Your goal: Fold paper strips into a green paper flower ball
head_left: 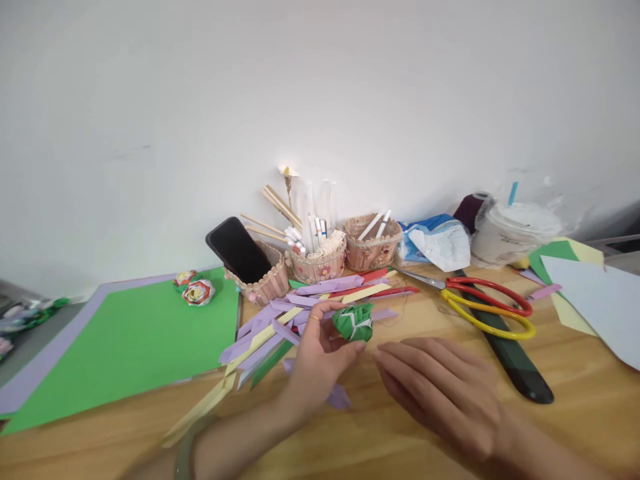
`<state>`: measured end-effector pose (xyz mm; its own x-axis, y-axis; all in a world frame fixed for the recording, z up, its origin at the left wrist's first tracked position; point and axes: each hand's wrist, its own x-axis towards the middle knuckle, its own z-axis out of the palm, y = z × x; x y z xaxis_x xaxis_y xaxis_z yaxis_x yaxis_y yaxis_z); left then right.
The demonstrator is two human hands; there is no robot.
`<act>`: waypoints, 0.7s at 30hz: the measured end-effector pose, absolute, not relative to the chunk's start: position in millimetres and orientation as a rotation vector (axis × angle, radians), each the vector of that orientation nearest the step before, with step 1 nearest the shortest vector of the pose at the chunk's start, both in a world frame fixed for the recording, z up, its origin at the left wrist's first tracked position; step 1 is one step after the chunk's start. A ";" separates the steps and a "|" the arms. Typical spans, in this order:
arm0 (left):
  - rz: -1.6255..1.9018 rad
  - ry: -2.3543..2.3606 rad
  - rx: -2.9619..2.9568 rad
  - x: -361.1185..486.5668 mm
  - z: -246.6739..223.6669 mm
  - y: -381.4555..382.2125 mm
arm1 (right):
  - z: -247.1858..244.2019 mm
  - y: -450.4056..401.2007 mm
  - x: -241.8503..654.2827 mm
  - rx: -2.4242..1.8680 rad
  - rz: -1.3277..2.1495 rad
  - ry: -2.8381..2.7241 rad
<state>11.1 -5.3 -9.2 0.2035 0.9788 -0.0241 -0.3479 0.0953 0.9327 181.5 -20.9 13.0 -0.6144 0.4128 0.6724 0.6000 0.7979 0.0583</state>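
Observation:
My left hand [316, 360] is closed on a green folded-paper ball [356, 321] with thin white lines, pinching it between thumb and fingers above the table. To the right of it, my right hand [445, 393] is slightly blurred, palm down, with its fingers stretched out side by side. It sits apart from the ball, and I see nothing in it; its palm is hidden. Purple, yellow, red and green paper strips [260, 325] lie in a loose heap behind and left of my left hand. Scissors [487, 303] with red and yellow handles rest beyond my right hand.
A dark, flat bar [520, 363] lies under the scissors. Green paper [150, 333] at left bears two paper rosettes [198, 292]. Small baskets [316, 267] hold pens, sticks and a phone [237, 250]. A lidded cup [520, 233] and paper sheets [600, 300] are at right.

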 end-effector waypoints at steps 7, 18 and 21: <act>1.166 0.752 0.942 10.8 -3.8 -5.4 | 8.6 -9.1 179.1 -0.811 -0.238 -2.178; 1.248 0.801 1.141 11.2 -12.4 -6.9 | 6.8 -8.4 172.7 -1.025 0.316 -1.975; 1.302 0.840 1.326 10.3 -13.9 -10.7 | 2.3 -4.8 169.4 -1.067 0.640 -1.912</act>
